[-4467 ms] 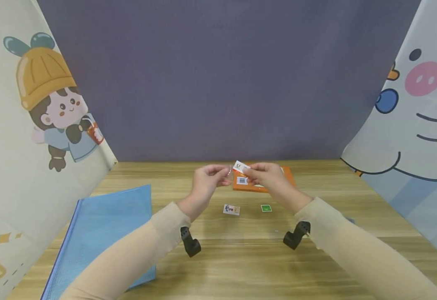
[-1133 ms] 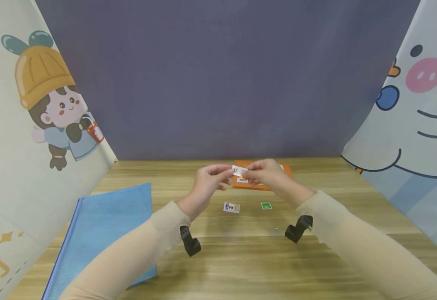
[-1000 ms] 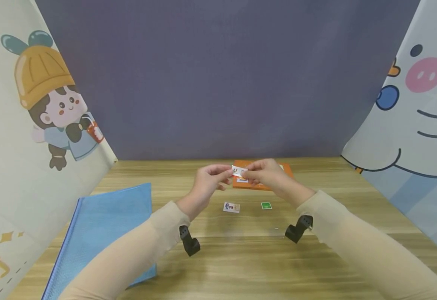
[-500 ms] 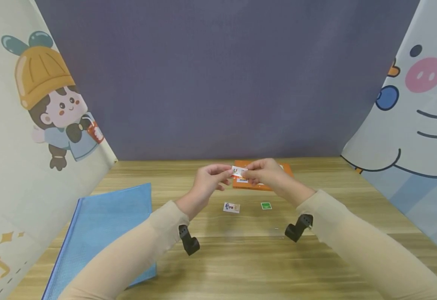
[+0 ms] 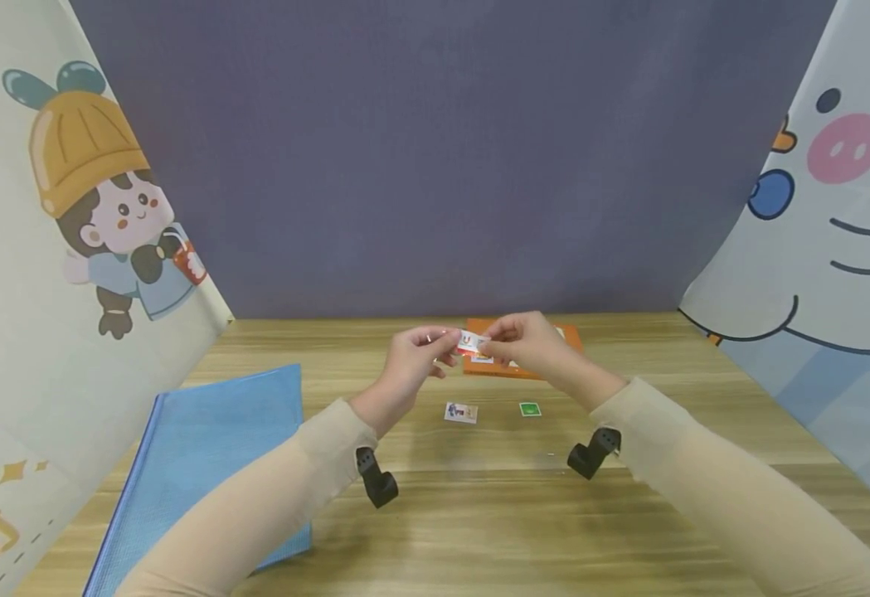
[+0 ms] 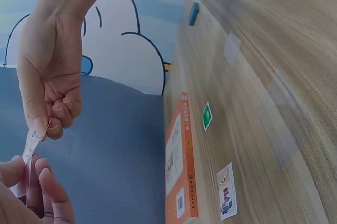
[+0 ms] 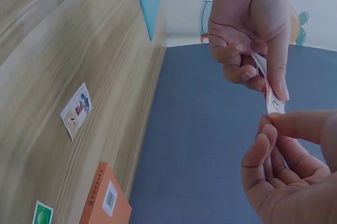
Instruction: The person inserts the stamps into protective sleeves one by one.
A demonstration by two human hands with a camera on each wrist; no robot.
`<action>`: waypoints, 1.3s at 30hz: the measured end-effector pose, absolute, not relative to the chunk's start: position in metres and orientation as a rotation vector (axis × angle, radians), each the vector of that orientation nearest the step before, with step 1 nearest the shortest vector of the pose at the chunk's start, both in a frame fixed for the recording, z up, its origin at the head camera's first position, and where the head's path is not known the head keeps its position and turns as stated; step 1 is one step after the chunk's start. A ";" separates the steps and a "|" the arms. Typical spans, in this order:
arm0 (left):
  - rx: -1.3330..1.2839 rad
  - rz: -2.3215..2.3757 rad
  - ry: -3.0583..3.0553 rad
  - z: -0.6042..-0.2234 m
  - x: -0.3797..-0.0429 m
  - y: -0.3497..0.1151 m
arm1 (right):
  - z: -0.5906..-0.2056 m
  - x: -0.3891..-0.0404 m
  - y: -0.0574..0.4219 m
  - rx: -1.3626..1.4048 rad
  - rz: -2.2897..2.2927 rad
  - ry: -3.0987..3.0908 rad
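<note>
Above the table, my two hands meet over a small white card (image 5: 469, 341) with a U-shaped print and a red lower edge. My left hand (image 5: 412, 361) pinches its left end between thumb and fingers, together with a clear plastic sleeve (image 6: 21, 186). How far the card sits in the sleeve is hard to tell. With thumb and fingertips, my right hand (image 5: 533, 347) pinches the card's right end. Below them on the table lie a stamp-like picture card (image 5: 461, 413) and a smaller green stamp-like card (image 5: 530, 410).
Behind the hands lies an orange book or flat box (image 5: 509, 371) with a barcode label. A blue mesh zip pouch (image 5: 226, 464) covers the table's left side. Clear plastic pieces (image 6: 284, 119) and a small teal block (image 6: 194, 13) lie on the wooden tabletop.
Earlier the right hand held the card tilted, apart from the left fingers. Now its left end is under the left thumb, slightly further left, and the right fingers are at its right edge.
</note>
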State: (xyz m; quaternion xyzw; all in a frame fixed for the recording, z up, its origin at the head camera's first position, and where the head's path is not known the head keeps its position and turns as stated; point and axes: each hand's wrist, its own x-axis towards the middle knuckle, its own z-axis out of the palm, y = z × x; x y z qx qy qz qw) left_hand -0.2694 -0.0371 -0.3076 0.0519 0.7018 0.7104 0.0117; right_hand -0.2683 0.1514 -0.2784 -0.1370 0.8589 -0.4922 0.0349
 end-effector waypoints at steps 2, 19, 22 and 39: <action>0.150 2.218 2.186 -0.307 -0.269 -0.037 | -0.279 -0.268 0.151 -0.451 -1.509 2.665; 0.196 2.222 2.206 -0.307 -0.268 -0.039 | -0.282 -0.269 0.152 -0.403 -1.570 2.598; 0.200 2.235 2.201 -0.308 -0.268 -0.039 | -0.282 -0.269 0.152 -0.408 -1.559 2.592; 0.283 2.166 2.277 -0.307 -0.270 -0.040 | -0.278 -0.268 0.146 -0.489 -1.546 2.548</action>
